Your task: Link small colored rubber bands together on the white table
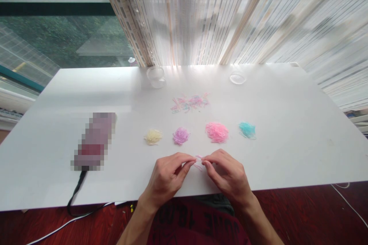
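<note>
Close to the table's front edge, my left hand [168,174] pinches a thin pale strand [199,159] between thumb and forefinger. Facing it, my right hand [228,170] has its thumb and forefinger closed at the strand's other end. A few pinkish strands [198,167] lie on the table just beneath the fingertips. Beyond my hands, small heaps of similar thin pieces sit in a row: pale yellow [153,136], purple [181,136], pink [217,133] and turquoise [247,130]. Farther back spreads a loose mixed-colour scatter of strands [190,102].
On the white table [287,122], a clear round container [155,76] stands at the back left and a clear lid [237,79] at the back right. A blurred-out phone-like device [94,141] with a black cable [77,187] lies left. Sheer curtains [195,19] hang behind.
</note>
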`<state>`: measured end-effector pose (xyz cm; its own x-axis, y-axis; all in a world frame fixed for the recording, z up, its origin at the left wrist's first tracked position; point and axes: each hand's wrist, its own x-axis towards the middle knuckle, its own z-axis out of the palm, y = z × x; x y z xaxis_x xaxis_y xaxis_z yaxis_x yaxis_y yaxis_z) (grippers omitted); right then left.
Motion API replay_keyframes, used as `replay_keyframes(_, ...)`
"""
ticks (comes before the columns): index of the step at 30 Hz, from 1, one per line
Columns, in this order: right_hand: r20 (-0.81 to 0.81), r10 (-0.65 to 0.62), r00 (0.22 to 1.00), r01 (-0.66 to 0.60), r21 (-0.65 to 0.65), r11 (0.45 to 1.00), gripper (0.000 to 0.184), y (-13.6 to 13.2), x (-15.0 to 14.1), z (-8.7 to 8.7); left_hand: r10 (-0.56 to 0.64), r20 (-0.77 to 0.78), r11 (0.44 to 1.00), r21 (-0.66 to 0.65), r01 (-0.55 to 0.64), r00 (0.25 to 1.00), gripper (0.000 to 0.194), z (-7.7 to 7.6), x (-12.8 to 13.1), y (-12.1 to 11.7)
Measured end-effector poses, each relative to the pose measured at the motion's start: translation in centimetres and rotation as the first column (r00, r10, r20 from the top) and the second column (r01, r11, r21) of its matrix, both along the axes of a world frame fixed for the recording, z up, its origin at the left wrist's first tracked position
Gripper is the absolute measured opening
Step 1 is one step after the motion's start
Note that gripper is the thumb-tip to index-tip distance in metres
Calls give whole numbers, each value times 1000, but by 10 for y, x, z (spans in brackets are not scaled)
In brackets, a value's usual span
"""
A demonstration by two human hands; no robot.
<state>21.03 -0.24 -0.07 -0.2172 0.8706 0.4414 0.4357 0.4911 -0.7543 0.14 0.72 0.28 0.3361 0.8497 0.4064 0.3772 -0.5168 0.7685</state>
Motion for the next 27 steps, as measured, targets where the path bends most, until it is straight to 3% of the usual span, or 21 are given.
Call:
replay_keyframes(13,49,89,995,-91,56,994,19,-1,-2,-4,-14,-48,999,-36,13,999,15,-4,0,-3)
replay_keyframes(19,43,63,997,-66,68,996,16,0,-1,-3,13,-54,999,-48,-16,998,5,-2,0,-3)
replay_keyframes(27,20,20,1000,-21,35,999,13,-1,-1,-1,31,-66,999,-42,-34,997,7,0,1,-2)
